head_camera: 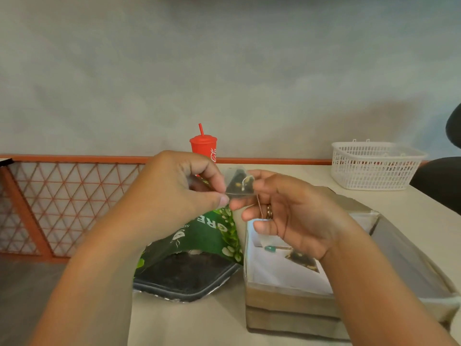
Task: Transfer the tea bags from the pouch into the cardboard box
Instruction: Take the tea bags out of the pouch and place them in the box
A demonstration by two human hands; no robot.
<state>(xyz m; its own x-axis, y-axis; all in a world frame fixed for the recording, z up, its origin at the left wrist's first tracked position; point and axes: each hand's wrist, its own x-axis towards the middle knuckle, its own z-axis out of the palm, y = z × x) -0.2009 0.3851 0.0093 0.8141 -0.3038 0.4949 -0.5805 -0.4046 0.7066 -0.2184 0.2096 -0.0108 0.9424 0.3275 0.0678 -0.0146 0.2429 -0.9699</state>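
The left hand [174,188] and the right hand [287,213] both pinch one tea bag [238,183] in their fingers [219,199] above the open pouch [199,245], probably to free its string before it goes into the cardboard box [287,303] just beside, at the tabletop's [187,325] near edge

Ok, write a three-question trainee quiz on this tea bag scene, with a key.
1. True or false: the left hand and right hand together pinch the translucent pyramid tea bag in the air.
2. Where does the green foil pouch lie relative to the open brown cardboard box? A) to its left B) to its right C) inside it
3. Fill in: the white plastic lattice basket stands at the beige table's far ____ side.
Key: 1 true; 2 A; 3 right.
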